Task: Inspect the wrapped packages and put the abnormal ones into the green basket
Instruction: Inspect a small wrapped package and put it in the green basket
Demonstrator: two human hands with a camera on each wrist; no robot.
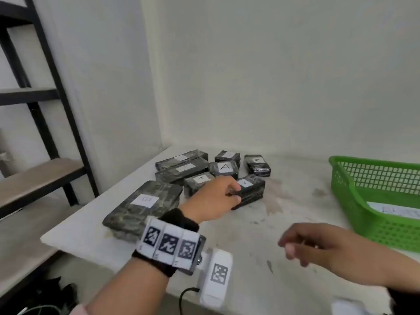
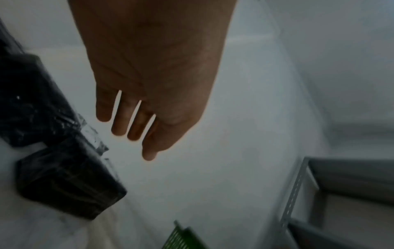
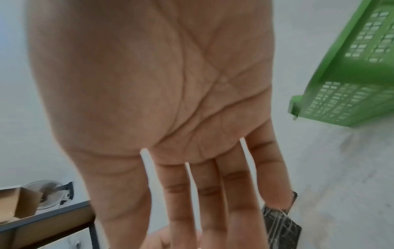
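Note:
Several black wrapped packages with white labels lie at the back left of the white table [image 1: 284, 226]; some labels read A, and a large flat package [image 1: 145, 201] reads B. My left hand [image 1: 234, 194] is at the left end of a small package [image 1: 252, 189]. In the left wrist view the left hand [image 2: 127, 134] has straight fingers holding nothing, with packages [image 2: 70, 188] beside it. My right hand [image 1: 293, 248] hovers over the table front, fingers loose. Its palm [image 3: 213, 219] is spread and bare. The green basket [image 1: 341, 176] stands at the right.
A black metal shelf unit [image 1: 45, 110] with wooden boards stands left of the table, close to its left edge. White walls meet in a corner behind the packages. Something with a white label [image 1: 395, 210] lies in the basket. Grey stains mark the tabletop between packages and basket.

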